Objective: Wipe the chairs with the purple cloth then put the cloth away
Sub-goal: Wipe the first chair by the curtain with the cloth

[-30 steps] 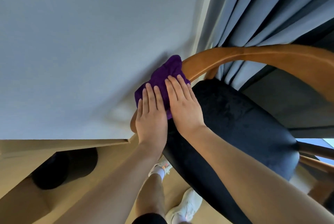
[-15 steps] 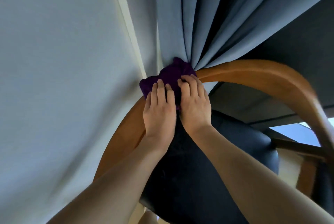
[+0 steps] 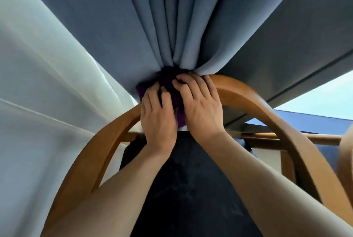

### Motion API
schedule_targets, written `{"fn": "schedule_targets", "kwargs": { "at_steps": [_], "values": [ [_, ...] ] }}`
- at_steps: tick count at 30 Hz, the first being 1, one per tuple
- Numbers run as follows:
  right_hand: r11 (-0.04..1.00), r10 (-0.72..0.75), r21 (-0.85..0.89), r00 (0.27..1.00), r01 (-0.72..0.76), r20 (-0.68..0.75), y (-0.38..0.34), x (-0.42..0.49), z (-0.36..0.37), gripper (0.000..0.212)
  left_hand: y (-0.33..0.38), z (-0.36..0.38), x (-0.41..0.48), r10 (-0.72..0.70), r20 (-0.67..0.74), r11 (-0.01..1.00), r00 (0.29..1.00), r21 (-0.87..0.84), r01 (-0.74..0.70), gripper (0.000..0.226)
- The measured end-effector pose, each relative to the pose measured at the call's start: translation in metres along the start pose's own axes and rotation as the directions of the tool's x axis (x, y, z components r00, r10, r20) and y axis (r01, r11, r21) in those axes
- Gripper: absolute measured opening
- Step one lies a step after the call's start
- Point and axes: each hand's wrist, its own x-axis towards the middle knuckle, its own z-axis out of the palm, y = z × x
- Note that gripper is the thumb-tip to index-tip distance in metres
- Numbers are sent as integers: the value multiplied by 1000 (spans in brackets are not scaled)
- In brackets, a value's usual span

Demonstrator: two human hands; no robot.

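Purple is showing between the two hands: the crumpled purple cloth [image 3: 172, 91] is lying bunched on the top of the curved brown wooden chair back [image 3: 248, 95], right where the hanging folds of the blue-grey curtain [image 3: 172, 17] are meeting the rail. The left hand [image 3: 158, 118] is pressing down on the cloth's left part, its fingers bent over the fabric. The right hand [image 3: 202, 108] is sitting just beside it, fingers curled round the cloth's upper right edge and touching the curtain. Most of the cloth is hiding under both palms. Below the wrists the dark navy padded seat [image 3: 191, 189] is running down out of view. A pale wall [image 3: 38, 103] is filling the left side. At the right edge a blurred tan shape [image 3: 345, 160] is being cut off, too unclear to identify.
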Motion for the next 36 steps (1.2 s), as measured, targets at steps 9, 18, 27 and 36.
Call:
{"fn": "schedule_targets", "kwargs": {
  "at_steps": [9, 18, 27, 36],
  "values": [
    [834, 545, -81, 838, -546, -32, 107, -80, -39, 34, 128, 30, 11, 572, 74, 817, 817, -136, -560, 41],
    [668, 711, -291, 703, -685, -22, 137, -179, -75, 44, 208, 65, -52, 727, 251, 684, 640, -354, -638, 55],
    [339, 921, -258, 376, -905, -107, 69, -311, -134, 53, 240, 16, -156, 927, 251, 375, 279, -650, -661, 61],
    [184, 972, -186, 207, -965, -114, -3, -403, -181, 47, 235, -35, -260, 969, 164, 244, 186, -763, -599, 39]
  ]
}}
